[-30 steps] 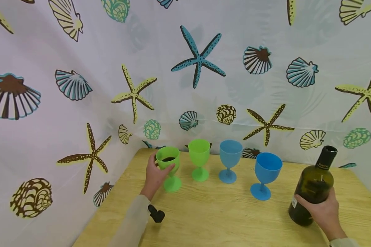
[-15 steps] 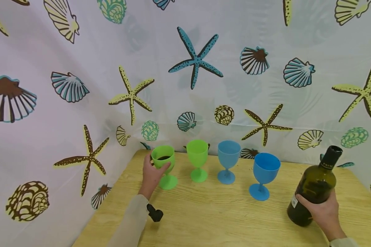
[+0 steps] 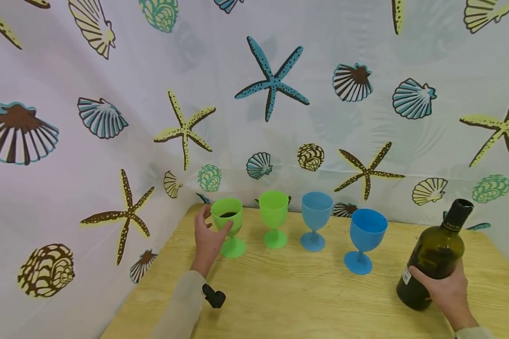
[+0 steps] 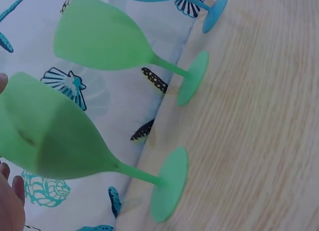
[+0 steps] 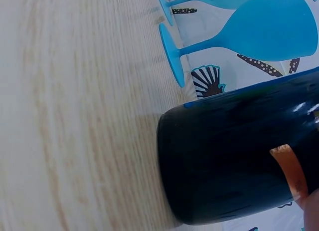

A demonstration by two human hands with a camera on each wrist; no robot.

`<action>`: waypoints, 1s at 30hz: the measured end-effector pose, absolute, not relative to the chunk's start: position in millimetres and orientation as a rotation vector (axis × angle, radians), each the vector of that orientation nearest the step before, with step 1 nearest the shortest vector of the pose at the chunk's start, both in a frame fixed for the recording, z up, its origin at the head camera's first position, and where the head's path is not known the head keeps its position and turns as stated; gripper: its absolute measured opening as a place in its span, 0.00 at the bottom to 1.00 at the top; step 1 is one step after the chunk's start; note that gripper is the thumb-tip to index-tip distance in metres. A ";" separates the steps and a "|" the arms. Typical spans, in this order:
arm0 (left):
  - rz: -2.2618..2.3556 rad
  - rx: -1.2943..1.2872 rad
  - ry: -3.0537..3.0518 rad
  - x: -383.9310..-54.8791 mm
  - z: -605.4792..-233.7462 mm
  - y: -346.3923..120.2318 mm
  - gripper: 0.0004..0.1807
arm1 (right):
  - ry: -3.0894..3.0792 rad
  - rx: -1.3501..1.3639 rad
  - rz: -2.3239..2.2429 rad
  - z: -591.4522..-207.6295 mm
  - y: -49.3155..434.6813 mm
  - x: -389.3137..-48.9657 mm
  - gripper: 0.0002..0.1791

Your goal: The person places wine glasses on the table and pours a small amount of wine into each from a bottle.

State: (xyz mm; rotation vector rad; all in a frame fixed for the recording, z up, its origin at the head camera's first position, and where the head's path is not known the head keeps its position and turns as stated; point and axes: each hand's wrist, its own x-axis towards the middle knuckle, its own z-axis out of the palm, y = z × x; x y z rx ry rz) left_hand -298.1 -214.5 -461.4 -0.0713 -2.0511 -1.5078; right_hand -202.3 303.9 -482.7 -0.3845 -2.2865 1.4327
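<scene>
In the head view my left hand (image 3: 209,242) stands beside the leftmost green goblet (image 3: 232,230), thumb at its near side and fingers spread past its left side. Dark liquid shows inside that goblet, whose foot (image 4: 169,185) rests on the table. Fingers (image 4: 11,193) show at the left edge of the left wrist view, with a gap to the bowl. My right hand (image 3: 448,294) grips a dark green wine bottle (image 3: 434,254) round its lower body, thumb across the front. The bottle leans to the right, its base (image 5: 174,166) close to the tabletop.
A second green goblet (image 3: 274,214), a light blue goblet (image 3: 316,216) and a darker blue goblet (image 3: 366,235) stand in a row to the right. A curtain (image 3: 220,56) printed with shells and starfish hangs behind the wooden table (image 3: 305,301) and along its left side.
The leftmost green goblet has shifted slightly back and left. My left fingers have loosened from around its bowl. The bottle's neck has tipped further right in my right hand.
</scene>
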 end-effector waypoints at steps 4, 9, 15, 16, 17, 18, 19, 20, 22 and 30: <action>-1.471 -0.091 -2.001 -293.5 -453.4 -208.8 0.41 | -2.285 -0.383 1.433 -481.7 304.3 -203.1 0.53; -1.452 -0.144 -1.971 -285.6 -437.8 -197.1 0.39 | -2.282 -0.378 1.433 -481.7 303.8 -203.2 0.52; -1.506 -0.276 -1.931 -278.4 -420.2 -175.8 0.36 | -2.283 -0.379 1.434 -482.0 302.7 -202.3 0.53; -1.511 -0.303 -1.932 -278.0 -418.8 -170.9 0.36 | -2.284 -0.381 1.436 -482.2 302.9 -202.2 0.53; -1.518 -0.327 -1.942 -278.1 -418.3 -166.0 0.36 | -2.283 -0.379 1.439 -482.4 303.1 -202.2 0.53; -1.524 -0.349 -1.957 -277.9 -417.7 -160.6 0.36 | -2.286 -0.376 1.441 -482.5 303.2 -202.1 0.53; -1.530 -0.367 -1.984 -277.8 -417.8 -155.4 0.36 | -2.285 -0.374 1.446 -482.5 303.3 -202.0 0.54; -1.537 -0.379 -2.019 -277.9 -418.4 -150.0 0.37 | -2.282 -0.372 1.450 -482.4 303.4 -202.2 0.54; -1.551 -0.395 -2.096 -279.1 -421.3 -139.6 0.39 | -2.281 -0.364 1.458 -482.1 303.5 -202.4 0.54; -1.590 -0.329 -2.278 -292.7 -441.1 -108.6 0.51 | -2.286 -0.351 1.468 -482.3 304.2 -202.7 0.55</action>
